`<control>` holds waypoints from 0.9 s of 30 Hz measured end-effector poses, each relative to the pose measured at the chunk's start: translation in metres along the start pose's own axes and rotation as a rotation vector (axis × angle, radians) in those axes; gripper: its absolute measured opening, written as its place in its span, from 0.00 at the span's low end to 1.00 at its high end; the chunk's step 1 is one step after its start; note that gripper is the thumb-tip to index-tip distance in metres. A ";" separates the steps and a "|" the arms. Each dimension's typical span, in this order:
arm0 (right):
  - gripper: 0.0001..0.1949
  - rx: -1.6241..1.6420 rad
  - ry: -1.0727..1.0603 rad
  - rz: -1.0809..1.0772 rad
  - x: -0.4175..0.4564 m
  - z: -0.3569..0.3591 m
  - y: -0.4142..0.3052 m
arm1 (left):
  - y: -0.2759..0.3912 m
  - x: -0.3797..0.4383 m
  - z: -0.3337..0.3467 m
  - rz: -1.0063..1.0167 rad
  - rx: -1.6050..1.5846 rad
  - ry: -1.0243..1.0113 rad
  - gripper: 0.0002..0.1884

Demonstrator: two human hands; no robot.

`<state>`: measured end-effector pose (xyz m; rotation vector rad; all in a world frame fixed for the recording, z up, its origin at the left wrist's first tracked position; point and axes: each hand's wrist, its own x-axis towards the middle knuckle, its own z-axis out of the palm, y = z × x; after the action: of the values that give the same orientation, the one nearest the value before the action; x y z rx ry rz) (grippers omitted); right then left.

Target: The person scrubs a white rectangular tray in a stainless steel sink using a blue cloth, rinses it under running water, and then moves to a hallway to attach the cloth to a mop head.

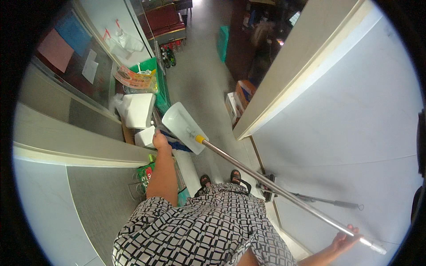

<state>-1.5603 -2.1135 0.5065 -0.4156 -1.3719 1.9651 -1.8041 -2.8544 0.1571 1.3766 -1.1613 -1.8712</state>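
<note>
My right hand [347, 237] grips the upper end of a long metal pole [266, 181]. The pole slants across in front of me to a yellow collar [199, 139] and a pale plastic dustpan-like head [181, 124], held over the grey floor. My left hand [162, 140] is closed around what looks like a grey broom handle [159, 127], mostly hidden by the fingers. Dark blue bristles [179, 145] show beside that hand, partly behind the pale head.
White containers [139, 110] and a green crate [162, 89] line the left side. Cartons [234, 108] stand by the right door frame [296, 66]. A grey-handled tool [332, 201] leans at the right wall. Bottles [168, 56] stand farther along the passage floor [194, 73].
</note>
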 end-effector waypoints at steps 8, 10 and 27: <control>0.28 0.152 0.200 0.023 -0.012 -0.049 0.025 | 0.072 -0.057 0.037 0.399 0.146 -0.426 0.23; 0.28 0.174 0.222 -0.019 -0.012 -0.054 0.037 | 0.075 -0.071 0.049 0.713 0.359 -0.395 0.24; 0.27 0.493 0.221 -0.041 -0.080 -0.163 0.058 | 0.035 -0.094 0.076 0.856 1.025 -0.551 0.21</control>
<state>-1.4245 -2.0681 0.3803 -0.3518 -0.7190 2.0660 -1.8465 -2.7701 0.2407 0.4825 -2.6697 -0.9964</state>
